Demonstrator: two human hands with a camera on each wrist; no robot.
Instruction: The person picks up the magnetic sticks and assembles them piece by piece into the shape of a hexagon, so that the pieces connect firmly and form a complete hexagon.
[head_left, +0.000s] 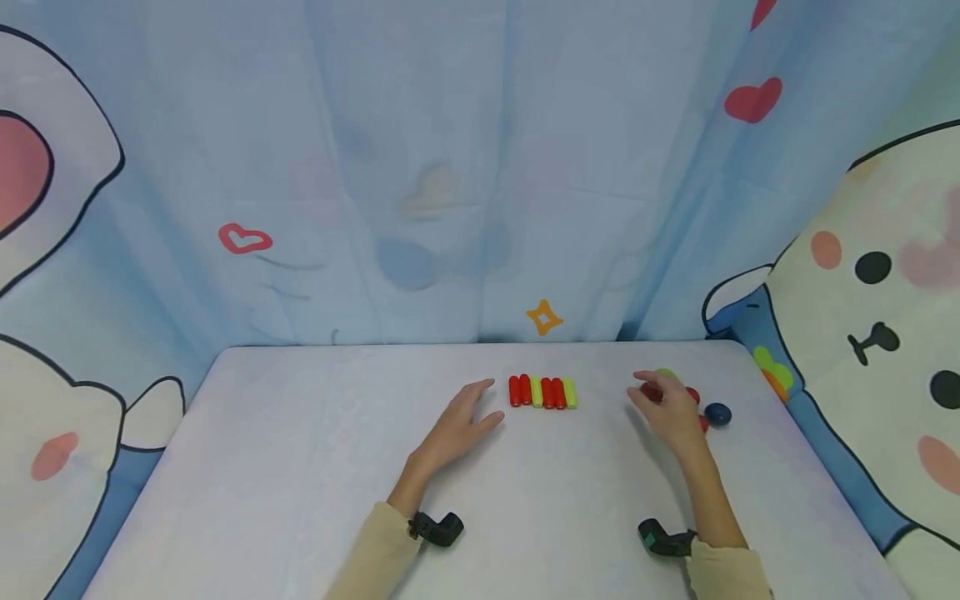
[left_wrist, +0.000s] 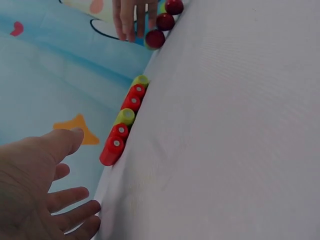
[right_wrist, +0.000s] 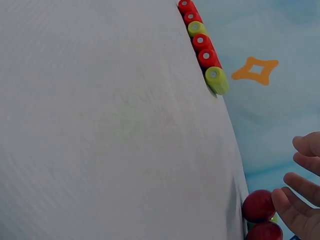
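Note:
A row of short red and yellow-green cylinders (head_left: pixel 542 392) lies side by side on the table, their ends toward me. My left hand (head_left: pixel 463 425) is just left of the row, thumb and fingers spread with nothing between them; the left wrist view shows the same loose spread beside the row's near end. At the right, my right hand (head_left: pixel 670 410) hovers around a dark red ball (head_left: pixel 651 392), which shows between thumb and fingers. In the right wrist view its relaxed fingertips (right_wrist: pixel 281 197) come right up to the dark red ball (right_wrist: pixel 259 205) without curling round it.
Beside the right hand are another red ball (head_left: pixel 693 395), a dark blue ball (head_left: pixel 717 414) and a yellow-green piece (head_left: pixel 666 372), partly covered by the hand. A light blue printed curtain (head_left: pixel 420 275) hangs along the back edge of the white table (head_left: pixel 315 467).

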